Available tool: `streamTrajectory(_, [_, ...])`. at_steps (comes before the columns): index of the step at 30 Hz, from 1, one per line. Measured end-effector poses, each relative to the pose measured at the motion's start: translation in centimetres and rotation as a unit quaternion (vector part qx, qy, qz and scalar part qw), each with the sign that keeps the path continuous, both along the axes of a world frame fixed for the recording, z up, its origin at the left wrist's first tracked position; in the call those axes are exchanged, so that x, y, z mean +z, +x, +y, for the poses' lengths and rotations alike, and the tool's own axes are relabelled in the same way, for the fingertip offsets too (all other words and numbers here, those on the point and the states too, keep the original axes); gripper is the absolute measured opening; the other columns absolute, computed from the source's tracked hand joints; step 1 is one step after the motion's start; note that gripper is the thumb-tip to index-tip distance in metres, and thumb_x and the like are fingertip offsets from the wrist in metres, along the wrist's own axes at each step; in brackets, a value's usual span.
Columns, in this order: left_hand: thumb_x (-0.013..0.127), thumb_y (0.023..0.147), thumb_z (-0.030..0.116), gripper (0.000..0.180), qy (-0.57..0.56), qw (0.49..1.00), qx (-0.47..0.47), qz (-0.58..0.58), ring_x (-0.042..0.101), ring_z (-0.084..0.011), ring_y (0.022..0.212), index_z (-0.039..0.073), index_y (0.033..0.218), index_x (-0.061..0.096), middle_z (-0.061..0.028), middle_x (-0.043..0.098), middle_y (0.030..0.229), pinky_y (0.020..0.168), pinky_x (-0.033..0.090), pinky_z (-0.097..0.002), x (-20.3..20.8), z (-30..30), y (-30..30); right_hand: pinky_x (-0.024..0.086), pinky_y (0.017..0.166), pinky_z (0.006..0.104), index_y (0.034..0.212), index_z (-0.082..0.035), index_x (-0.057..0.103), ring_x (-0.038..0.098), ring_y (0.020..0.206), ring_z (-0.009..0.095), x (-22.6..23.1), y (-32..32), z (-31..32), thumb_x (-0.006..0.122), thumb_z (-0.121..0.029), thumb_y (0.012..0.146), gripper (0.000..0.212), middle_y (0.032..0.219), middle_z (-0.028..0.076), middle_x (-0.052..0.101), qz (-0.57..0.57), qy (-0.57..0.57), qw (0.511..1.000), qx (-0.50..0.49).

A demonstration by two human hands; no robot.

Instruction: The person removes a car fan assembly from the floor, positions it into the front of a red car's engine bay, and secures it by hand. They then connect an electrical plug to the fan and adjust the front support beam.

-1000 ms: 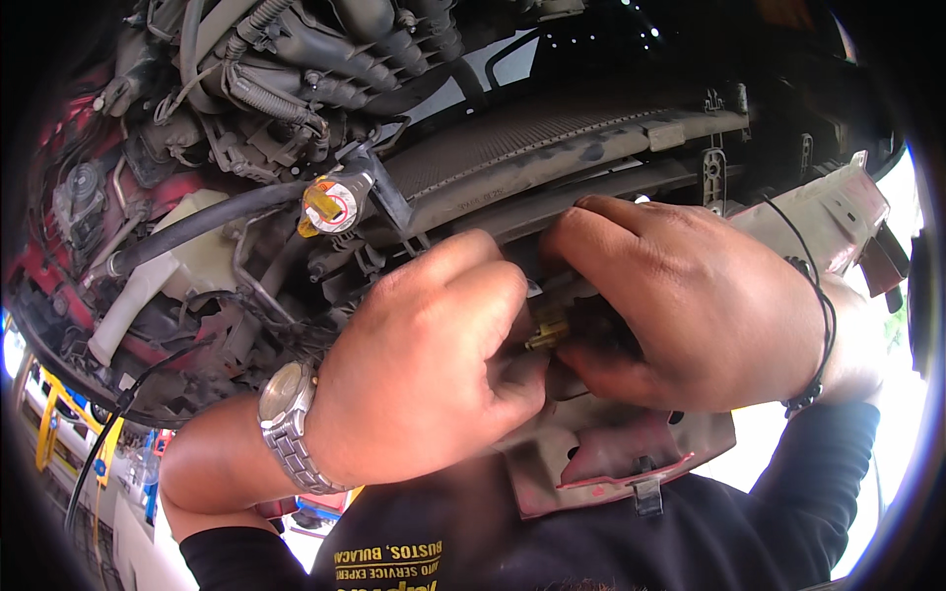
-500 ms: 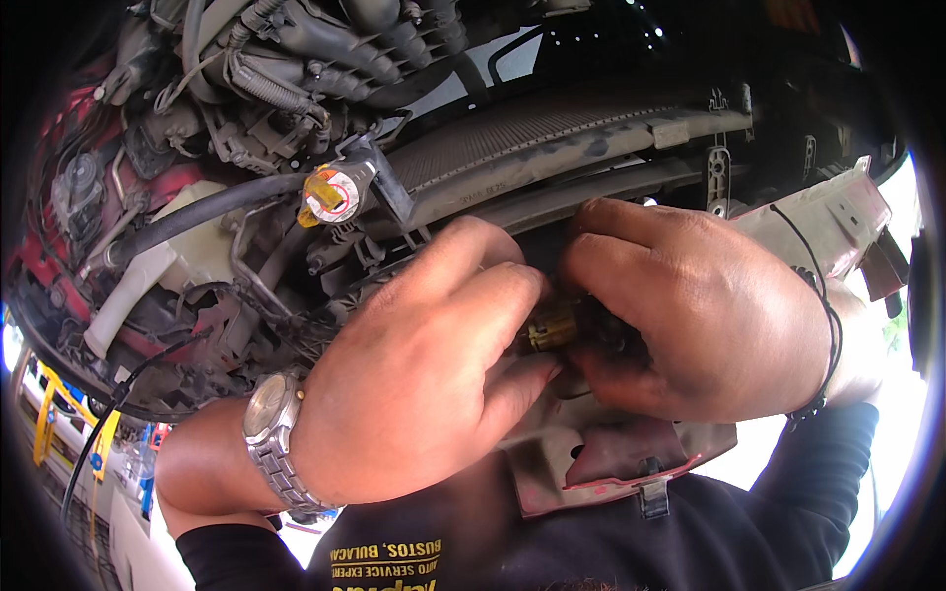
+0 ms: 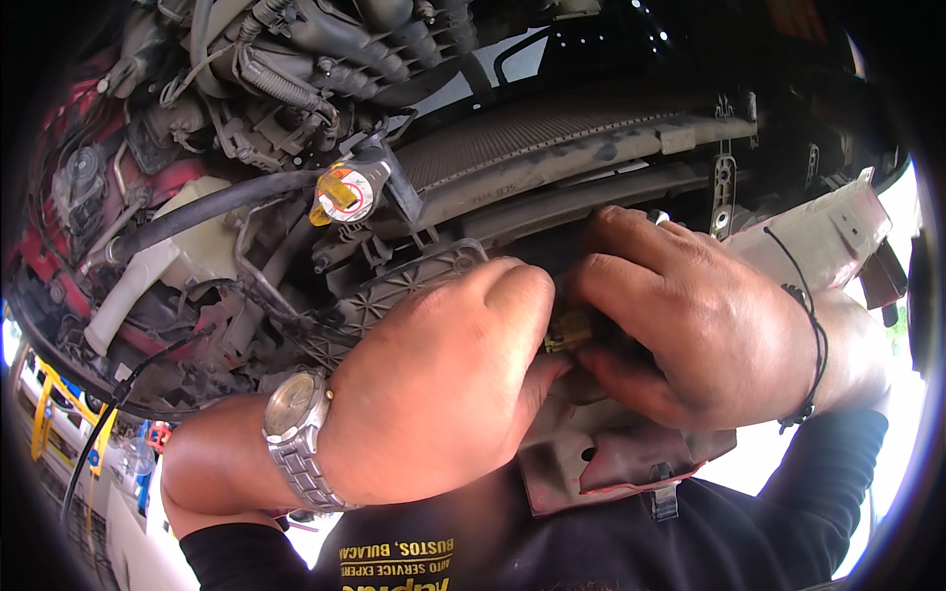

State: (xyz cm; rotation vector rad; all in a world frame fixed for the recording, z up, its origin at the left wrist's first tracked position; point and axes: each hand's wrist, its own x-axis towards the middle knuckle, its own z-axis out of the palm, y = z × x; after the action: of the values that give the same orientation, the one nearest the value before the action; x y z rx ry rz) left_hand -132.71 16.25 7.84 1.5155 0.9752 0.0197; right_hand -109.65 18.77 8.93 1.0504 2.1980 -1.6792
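Over the front of an engine bay, my left hand (image 3: 439,379), with a metal watch on its wrist, is closed with thumb and fingertips drawn together. A small yellowish-brown fitting, looking like a plug connector (image 3: 569,333), shows between both hands at the left hand's fingertips. Around the fitting's other end curl the fingers of my right hand (image 3: 705,325), which wears a black cord at the wrist. Something dark sits inside the right hand's grip, mostly hidden by the fingers. Just below the hands is a worn, reddish metal panel (image 3: 552,483).
A radiator cap (image 3: 345,197), yellow and white, stands left of the hands beside a black hose (image 3: 217,212). Beyond lies the radiator (image 3: 552,133). A pale metal beam (image 3: 823,227) runs to the right. A whitish plastic reservoir (image 3: 192,241) is at the left.
Both hands have shifted slightly to the right in the picture, staying close together. The left hand has rolled, so its index finger is more bent, and a ribbed dark cover beside it shows more.
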Motion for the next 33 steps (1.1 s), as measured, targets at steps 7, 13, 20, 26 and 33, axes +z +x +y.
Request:
streamTrajectory(7, [0.078,0.08,0.009,0.047,0.021,1.0,-0.005,-0.009,0.065,-0.0462,0.096,-0.006,0.118,0.057,-0.0239,0.065,0.105,0.081,0.055,-0.0493,0.8,-0.7,0.1,0.051,0.081,0.0478,0.108,-0.002,0.061,0.061,0.096,0.042,0.5,0.3,0.2,0.08,-0.012,0.076,0.039,0.114,0.022,0.056,0.059,0.03,0.998,0.02])
streamTrajectory(13, [0.078,0.078,0.005,0.044,-0.001,0.999,-0.018,0.03,0.066,-0.0446,0.1,-0.005,0.117,0.059,-0.0227,0.067,0.111,0.085,0.056,-0.0477,1.0,-0.6,0.1,0.053,0.077,0.0469,0.108,-0.001,0.061,0.062,0.092,0.042,0.2,0.3,0.0,0.081,-0.013,0.075,0.041,0.109,0.021,0.058,0.042,-0.004,0.999,-0.018])
streamTrajectory(20, [0.078,0.077,0.002,0.037,0.018,1.0,-0.001,0.019,0.068,-0.0425,0.1,-0.005,0.11,0.062,-0.0216,0.068,0.112,0.086,0.057,-0.0442,1.0,-0.6,0.2,0.054,0.069,0.0479,0.103,0.003,0.059,0.067,0.085,0.043,0.3,1.2,1.6,0.086,-0.021,0.072,0.047,0.09,0.02,0.065,0.003,-0.078,0.997,-0.025])
streamTrajectory(26, [0.075,0.085,0.009,0.037,0.044,0.999,-0.027,-0.01,0.066,-0.0459,0.097,-0.003,0.116,0.059,-0.0237,0.065,0.11,0.081,0.056,-0.0485,0.4,-0.2,-0.2,0.053,0.066,0.0472,0.099,0.002,0.057,0.067,0.075,0.043,0.3,1.4,2.4,0.09,-0.037,0.071,0.058,0.071,0.019,0.064,-0.082,-0.031,0.996,0.0])
streamTrajectory(33, [0.075,0.085,0.009,0.033,0.04,0.998,-0.036,-0.012,0.066,-0.0445,0.101,-0.003,0.111,0.06,-0.0226,0.065,0.113,0.085,0.056,-0.0476,0.3,0.1,-0.1,0.053,0.065,0.0473,0.095,0.003,0.06,0.069,0.073,0.042,0.0,2.0,3.6,0.091,-0.055,0.066,0.072,0.063,0.017,0.065,-0.101,0.025,0.991,0.088])
